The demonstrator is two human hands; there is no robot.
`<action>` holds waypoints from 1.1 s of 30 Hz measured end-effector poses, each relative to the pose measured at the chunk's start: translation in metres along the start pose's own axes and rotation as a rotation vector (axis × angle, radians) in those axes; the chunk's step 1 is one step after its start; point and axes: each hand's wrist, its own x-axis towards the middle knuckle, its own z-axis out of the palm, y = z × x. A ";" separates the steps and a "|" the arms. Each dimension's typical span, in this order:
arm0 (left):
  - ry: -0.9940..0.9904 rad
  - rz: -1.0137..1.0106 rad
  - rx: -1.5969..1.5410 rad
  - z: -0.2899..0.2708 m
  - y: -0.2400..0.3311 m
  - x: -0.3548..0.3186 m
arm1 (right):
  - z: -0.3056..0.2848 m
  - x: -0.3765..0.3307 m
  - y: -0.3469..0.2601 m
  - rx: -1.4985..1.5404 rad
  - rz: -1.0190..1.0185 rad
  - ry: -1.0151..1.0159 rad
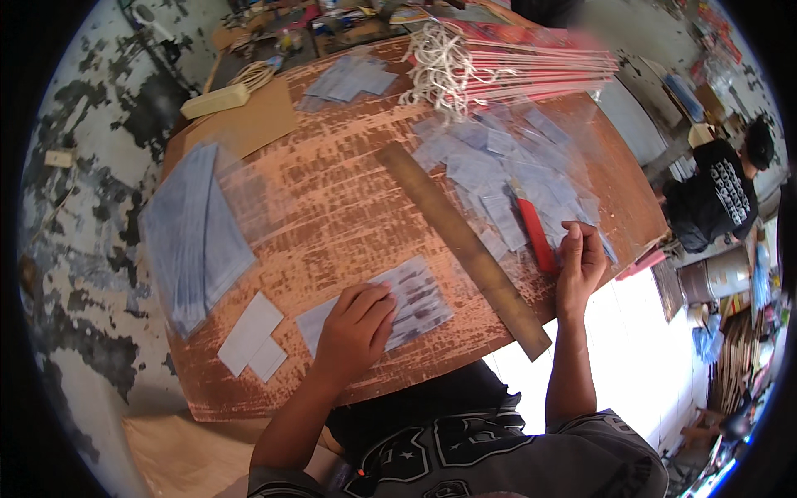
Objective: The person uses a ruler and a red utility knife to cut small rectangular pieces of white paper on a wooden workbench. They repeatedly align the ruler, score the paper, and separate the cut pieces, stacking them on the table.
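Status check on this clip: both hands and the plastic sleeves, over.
Left hand flat on printed sleeve stack. Right hand on loose clear sleeves, beside red cutter. Long ruler lies between hands.

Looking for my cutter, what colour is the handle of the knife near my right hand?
Red, on the utility knife beside the right hand; head view.

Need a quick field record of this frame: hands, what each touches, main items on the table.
left hand: palm down, pressing on a stack of printed sheets
right hand: fingers on clear plastic pieces, beside a red utility knife
long ruler: lies diagonally between the two hands
table: worn reddish wood
far edge: bundle of red sticks with white cords
left side: fanned pile of grey sheets, white cards
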 end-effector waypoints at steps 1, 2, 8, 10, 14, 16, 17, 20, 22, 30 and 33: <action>-0.001 0.000 0.009 0.001 0.000 0.002 | -0.001 0.001 0.000 0.000 -0.004 -0.002; -0.021 -0.004 0.024 0.000 0.001 0.000 | -0.005 -0.002 0.002 0.036 0.017 -0.011; -0.043 -0.016 0.027 -0.003 0.001 0.002 | -0.001 0.002 -0.008 -0.049 0.004 0.006; -0.051 -0.012 0.030 -0.006 0.001 0.003 | 0.003 0.001 -0.005 -0.102 -0.036 0.030; -0.033 -0.011 0.011 -0.002 0.000 0.005 | -0.003 0.000 -0.005 -0.124 -0.024 0.059; -0.025 -0.018 -0.008 0.000 -0.002 0.000 | 0.000 -0.001 -0.007 -0.128 -0.022 0.073; -0.013 -0.014 -0.017 0.002 -0.004 -0.001 | 0.001 -0.001 -0.005 -0.124 -0.024 0.065; 0.009 -0.006 -0.022 0.005 -0.008 -0.002 | 0.005 0.000 -0.005 -0.127 -0.037 0.064; 0.004 -0.009 -0.023 0.006 -0.008 -0.005 | 0.002 -0.001 -0.003 -0.138 -0.050 0.052; 0.002 0.008 -0.029 0.001 -0.006 -0.004 | 0.000 0.003 0.002 -0.108 -0.044 0.109; 0.006 0.021 -0.029 0.005 -0.008 -0.007 | 0.001 -0.001 -0.002 -0.093 -0.038 0.120</action>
